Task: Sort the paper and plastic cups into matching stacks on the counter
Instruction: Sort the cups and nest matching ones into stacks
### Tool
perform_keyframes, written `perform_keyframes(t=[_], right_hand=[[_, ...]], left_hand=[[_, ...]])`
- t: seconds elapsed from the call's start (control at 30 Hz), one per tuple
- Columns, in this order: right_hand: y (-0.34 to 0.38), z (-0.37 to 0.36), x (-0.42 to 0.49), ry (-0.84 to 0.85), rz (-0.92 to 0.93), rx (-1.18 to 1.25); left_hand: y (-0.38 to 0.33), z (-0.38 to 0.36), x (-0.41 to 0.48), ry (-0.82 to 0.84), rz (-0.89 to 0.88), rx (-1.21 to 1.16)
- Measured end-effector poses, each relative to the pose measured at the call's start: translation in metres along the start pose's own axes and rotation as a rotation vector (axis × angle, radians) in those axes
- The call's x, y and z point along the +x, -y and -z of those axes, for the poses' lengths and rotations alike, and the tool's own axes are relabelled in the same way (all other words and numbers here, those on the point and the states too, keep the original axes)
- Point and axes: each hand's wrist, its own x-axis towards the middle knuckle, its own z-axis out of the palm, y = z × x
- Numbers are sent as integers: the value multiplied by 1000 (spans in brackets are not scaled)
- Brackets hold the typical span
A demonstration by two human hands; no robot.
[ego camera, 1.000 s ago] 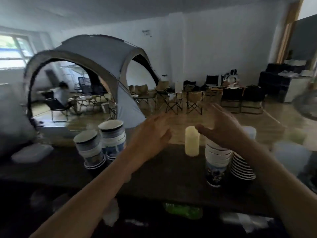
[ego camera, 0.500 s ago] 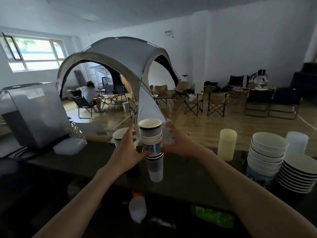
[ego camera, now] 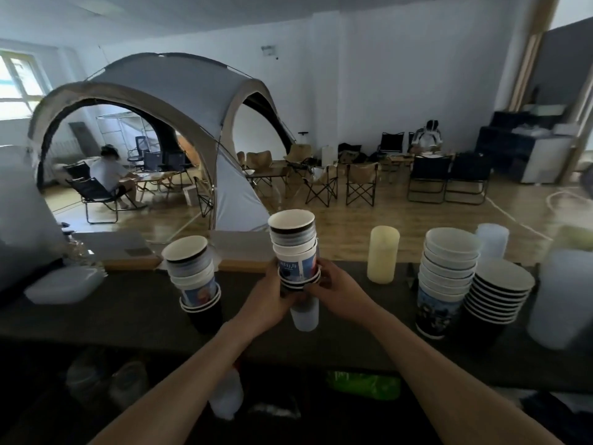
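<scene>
On the dark bench, a second cup stack stands left of centre; a cream cylinder and stacked paper bowls stand to the right. Left hand and right hand both close their grip around the lower part of the mixed cup stack at mid-bench, a translucent plastic cup at its base.

White walls, glossy wood floor. Grey dome tent at left, a person seated inside. Folding chairs in a row near the far wall. Bright window far left; dark cabinet far right.
</scene>
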Motion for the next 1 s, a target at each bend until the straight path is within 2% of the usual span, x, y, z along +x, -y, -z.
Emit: perform_keyframes(t=[0.23,0.37,0.5,0.57,0.67,0.7,0.77,0.87,1.0], right_hand=[[-34,71,-49,-201,-104,-61],[-37,77,-59,-226,-105,-53],[-23,79,-73,-212,-54,-130],[-14,89,-82,-351,-4,-306],[16,110,-79,-581,107,-242],[25,117,-72,-587,126,-184],[34,128,-55,-494,112,-108],[38,138,-35,-380,51,-174],[51,148,-21,-385,-10,-230]], left_hand=[[-61,-67,23,138,-214,-91],[-65,-76,24,162,-222,-81],[-63,-55,30,223,-119,-106],[-69,-32,39,194,-75,-147],[-93,-6,53,95,-130,-319],[-103,-3,55,83,-148,-345],[-116,-6,60,94,-171,-309],[-122,-15,62,87,-185,-250],[-132,-27,61,28,-126,-318]])
